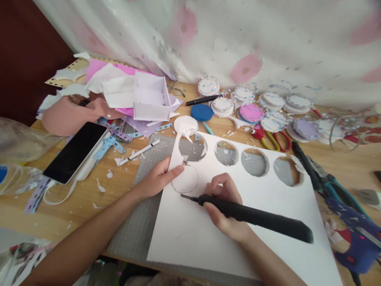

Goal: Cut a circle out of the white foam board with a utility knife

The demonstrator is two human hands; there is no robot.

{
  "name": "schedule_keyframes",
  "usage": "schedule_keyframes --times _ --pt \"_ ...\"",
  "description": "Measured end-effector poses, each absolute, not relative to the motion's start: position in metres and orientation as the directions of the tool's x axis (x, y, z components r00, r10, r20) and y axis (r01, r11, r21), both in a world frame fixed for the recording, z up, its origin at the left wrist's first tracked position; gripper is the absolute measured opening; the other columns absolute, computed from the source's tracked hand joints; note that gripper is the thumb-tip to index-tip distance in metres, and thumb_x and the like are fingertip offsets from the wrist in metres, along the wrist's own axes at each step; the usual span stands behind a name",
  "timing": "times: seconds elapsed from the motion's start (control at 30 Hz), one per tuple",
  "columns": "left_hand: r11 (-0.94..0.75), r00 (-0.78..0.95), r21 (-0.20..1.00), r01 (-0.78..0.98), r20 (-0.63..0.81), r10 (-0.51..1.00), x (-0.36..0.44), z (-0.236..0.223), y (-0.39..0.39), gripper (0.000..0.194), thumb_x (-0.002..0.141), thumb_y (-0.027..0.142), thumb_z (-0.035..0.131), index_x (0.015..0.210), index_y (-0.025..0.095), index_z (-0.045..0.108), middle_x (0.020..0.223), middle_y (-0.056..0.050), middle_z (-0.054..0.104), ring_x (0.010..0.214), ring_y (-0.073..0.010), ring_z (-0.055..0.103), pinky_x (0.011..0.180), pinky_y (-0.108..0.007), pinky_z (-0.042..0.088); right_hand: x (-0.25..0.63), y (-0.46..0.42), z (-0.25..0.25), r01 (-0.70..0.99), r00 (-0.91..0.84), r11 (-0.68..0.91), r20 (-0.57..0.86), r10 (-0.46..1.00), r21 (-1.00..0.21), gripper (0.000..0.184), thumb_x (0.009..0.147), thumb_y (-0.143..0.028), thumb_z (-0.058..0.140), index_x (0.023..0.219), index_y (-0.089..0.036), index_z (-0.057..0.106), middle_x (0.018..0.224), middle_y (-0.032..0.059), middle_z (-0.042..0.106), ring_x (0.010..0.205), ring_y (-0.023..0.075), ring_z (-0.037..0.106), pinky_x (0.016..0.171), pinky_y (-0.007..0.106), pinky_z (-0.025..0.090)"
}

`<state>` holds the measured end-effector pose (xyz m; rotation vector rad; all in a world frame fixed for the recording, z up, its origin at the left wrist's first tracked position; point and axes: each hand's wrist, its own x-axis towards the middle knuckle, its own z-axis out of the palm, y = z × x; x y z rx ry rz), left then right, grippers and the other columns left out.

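Note:
A large white board [253,234] lies on a grey cutting mat [133,226], with a row of several round holes cut through its far part. Below the leftmost hole, a drawn circle [185,179] marks the board. My left hand [162,176] grips the board's left edge, thumb on top beside that circle; its other fingers are partly hidden. In my right hand [223,202] is a black-handled craft knife [258,214], held like a pen. The thin blade points left, its tip just below the drawn circle; I cannot tell whether it touches the board.
Several decorated discs [223,106] stand along the back, near scissors [275,141]. On the left are a phone [76,151], a white pen [139,152], an open white box [151,97] and paper scraps. Pliers [342,186] and a blue glue gun [355,234] lie right.

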<state>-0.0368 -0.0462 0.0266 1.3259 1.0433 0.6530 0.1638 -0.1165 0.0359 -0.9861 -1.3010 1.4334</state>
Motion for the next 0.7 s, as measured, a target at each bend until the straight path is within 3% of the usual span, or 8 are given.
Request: schedule_keyframes --times 0.23,0.43,0.7 --pt "0.148 0.434 0.968 0.203 -0.224 0.873 -0.0379 0.0263 -0.0459 0.034 0.089 0.045 0.053 0.105 0.016 0.059 0.098 -0.004 0.064 0.086 -0.0171 0.058 0.072 -0.022 0.046 0.1567 -0.1156 0.0421 -0.125 -0.255 0.018 0.049 0.966 -0.992 0.029 0.084 -0.018 0.056 0.093 -0.027 0.030 0.061 -0.0086 0.039 0.047 0.0091 0.034 0.045 0.022 0.026" --pt "0.127 0.417 0.965 0.230 -0.216 0.883 -0.0382 0.0235 -0.0450 0.037 0.088 0.047 0.054 0.105 0.015 0.059 0.097 -0.005 0.063 0.086 -0.0176 0.058 0.072 -0.023 0.046 0.1575 -0.1147 0.0407 -0.089 -0.270 0.035 0.058 0.961 -0.995 0.028 0.082 -0.019 0.058 0.090 -0.026 0.032 0.064 -0.0070 0.040 0.050 0.0101 0.036 0.047 0.023 0.028" --pt "0.137 0.425 0.967 0.214 -0.219 0.878 -0.0386 0.0257 -0.0452 0.031 0.090 0.043 0.054 0.105 0.016 0.059 0.097 -0.003 0.063 0.088 -0.0164 0.058 0.073 -0.022 0.045 0.1649 -0.1131 0.0339 -0.281 -0.271 0.007 0.086 0.959 -0.960 0.024 0.088 -0.027 0.055 0.094 -0.026 0.032 0.068 -0.0057 0.041 0.054 0.0102 0.035 0.050 0.023 0.028"
